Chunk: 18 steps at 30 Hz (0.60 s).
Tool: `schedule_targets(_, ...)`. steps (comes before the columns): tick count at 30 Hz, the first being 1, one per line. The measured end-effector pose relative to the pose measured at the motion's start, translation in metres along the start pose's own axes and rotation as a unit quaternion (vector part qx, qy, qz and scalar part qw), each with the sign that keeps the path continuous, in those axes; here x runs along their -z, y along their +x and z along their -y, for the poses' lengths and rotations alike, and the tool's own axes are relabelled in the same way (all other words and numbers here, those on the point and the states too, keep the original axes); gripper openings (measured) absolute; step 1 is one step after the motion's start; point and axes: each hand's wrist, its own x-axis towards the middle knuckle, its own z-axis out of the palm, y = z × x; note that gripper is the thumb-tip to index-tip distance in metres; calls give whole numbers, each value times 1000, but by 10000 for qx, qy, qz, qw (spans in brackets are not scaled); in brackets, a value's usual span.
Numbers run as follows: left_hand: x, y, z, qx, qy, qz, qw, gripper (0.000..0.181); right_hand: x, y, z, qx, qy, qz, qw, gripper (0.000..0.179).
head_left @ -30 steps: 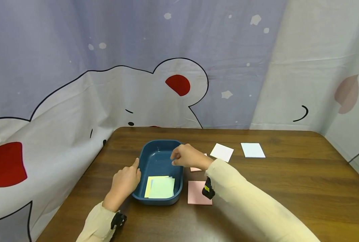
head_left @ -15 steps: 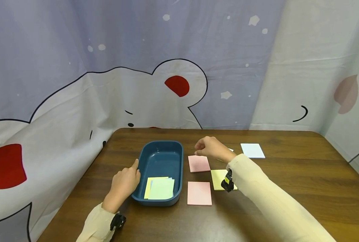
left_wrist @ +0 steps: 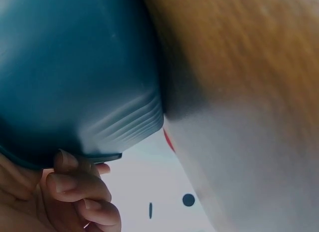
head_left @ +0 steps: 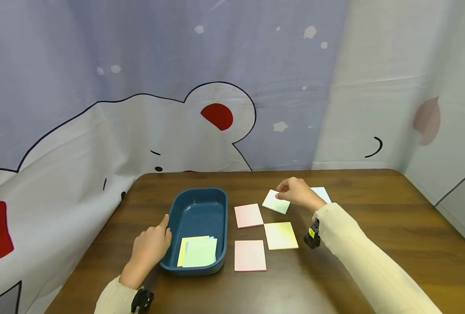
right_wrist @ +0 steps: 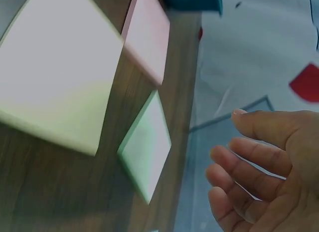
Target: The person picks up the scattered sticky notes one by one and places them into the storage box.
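At the left side of a blue plastic bin, my left hand holds the rim, index finger along the edge and other fingers curled under it in the left wrist view. Inside the bin lie yellow, blue and green sticky note pads, the green pad on top. My right hand hovers over another pale green sticky note pad. Its fingers are loosely bent and hold nothing in the right wrist view, apart from that pad.
Right of the bin lie a pink pad, a second pink pad nearer the front and a yellow pad. A pale blue pad is partly behind my right hand. A printed curtain hangs behind the wooden table.
My right hand has moved from over the bin rightward, past the pink pad, to the green pad. The left hand stays at the bin's rim. The head view has shifted slightly.
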Motion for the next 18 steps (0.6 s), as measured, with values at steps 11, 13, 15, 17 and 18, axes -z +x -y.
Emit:
schedule_targets(11, 0, -1, 2, 11, -31, -9, 10000, 50, 23, -17, -51, -406, -74, -257, 9988, 45)
schedule_targets(13, 0, -2, 2, 30, -30, 9, 10000, 50, 26, -19, -59, -488, -142, -306, 9982, 46)
schedule_targets(15, 0, -2, 2, 39, -36, 22, 10000, 50, 28, -21, -67, -589, -192, -345, 9975, 47)
schedule_targets(17, 0, -2, 2, 42, -35, 15, 10000, 50, 30, -22, -73, -707, -255, -392, 9964, 48)
schedule_targets(18, 1, -2, 2, 42, -41, 7, 10000, 50, 31, -22, -76, -762, -310, -426, 9957, 48)
